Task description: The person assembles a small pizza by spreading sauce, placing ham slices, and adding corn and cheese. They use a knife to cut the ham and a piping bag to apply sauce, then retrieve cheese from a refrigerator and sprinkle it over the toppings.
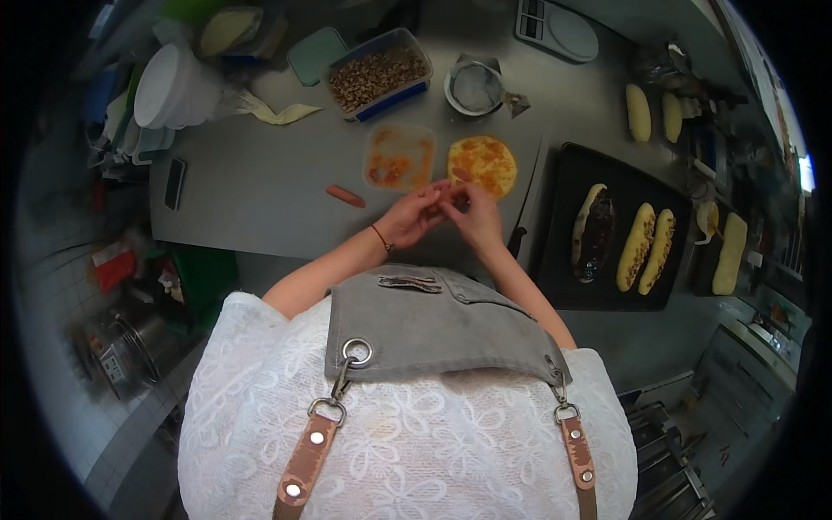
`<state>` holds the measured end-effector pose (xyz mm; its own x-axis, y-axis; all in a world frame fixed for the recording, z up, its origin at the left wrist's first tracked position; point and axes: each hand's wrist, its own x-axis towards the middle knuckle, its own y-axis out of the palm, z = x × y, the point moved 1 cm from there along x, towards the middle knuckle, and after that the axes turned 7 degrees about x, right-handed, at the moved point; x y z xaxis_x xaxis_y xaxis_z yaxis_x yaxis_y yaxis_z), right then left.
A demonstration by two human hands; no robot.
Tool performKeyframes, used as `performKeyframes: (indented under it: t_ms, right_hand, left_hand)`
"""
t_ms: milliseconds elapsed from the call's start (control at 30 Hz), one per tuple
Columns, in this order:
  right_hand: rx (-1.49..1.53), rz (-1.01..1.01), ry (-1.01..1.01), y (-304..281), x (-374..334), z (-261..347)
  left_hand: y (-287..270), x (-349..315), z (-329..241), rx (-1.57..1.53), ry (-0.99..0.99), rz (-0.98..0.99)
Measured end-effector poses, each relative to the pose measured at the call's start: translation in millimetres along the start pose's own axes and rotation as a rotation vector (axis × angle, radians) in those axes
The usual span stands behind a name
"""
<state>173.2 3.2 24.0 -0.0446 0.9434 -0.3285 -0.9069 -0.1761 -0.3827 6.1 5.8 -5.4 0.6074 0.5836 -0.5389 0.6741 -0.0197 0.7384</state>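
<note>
My left hand [416,218] and my right hand [477,215] meet over the near edge of a flat round of yellow dough [496,165] smeared with orange-red sauce. Both are closed, fingertips together, around what looks like a reddish-pink sausage, mostly hidden by the fingers. Another bit of sausage [462,174] shows on the dough, just past my right fingertips. Left of my hands, a whole sausage [345,196] lies on the steel table [269,186]. Close beyond my left hand is a clear square tub [400,130] with sauce remnants inside.
A container of chopped nuts [378,73], a metal bowl [474,88] and a scale [557,30] stand at the back. On the right, a black baking tray [563,251] bears several filled dough loaves. A knife [517,242] lies beside the tray; a phone [175,184] rests far left.
</note>
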Motion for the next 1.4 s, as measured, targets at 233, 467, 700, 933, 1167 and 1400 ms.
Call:
performKeyframes:
  t_ms: [233, 467, 700, 933, 1167, 1400]
  right_hand:
    - [-0.026, -0.059, -0.208, 15, 6, 9]
    - [0.199, -0.015, 0.032, 15, 9, -22]
    - [0.202, -0.027, 0.009, -17, 30, -24]
    - [-0.02, -0.015, -0.054, -31, 108, -69]
    - [-0.613, -0.121, -0.24, -30, 90, -18]
    - [-0.302, 0.001, -0.188, -25, 14, 30]
  left_hand:
    - [-5, 6, -13, 0.125, 0.032, 0.078]
    - [5, 8, -9, 0.093, -0.013, 0.115]
    - [-12, 17, -4, 0.195, -0.034, -0.048]
    - [-8, 11, -18, 0.113, -0.004, -0.005]
    - [-9, 9, -23, 0.179, 0.065, 0.093]
    - [-4, 16, -17, 0.249, 0.02, 0.041]
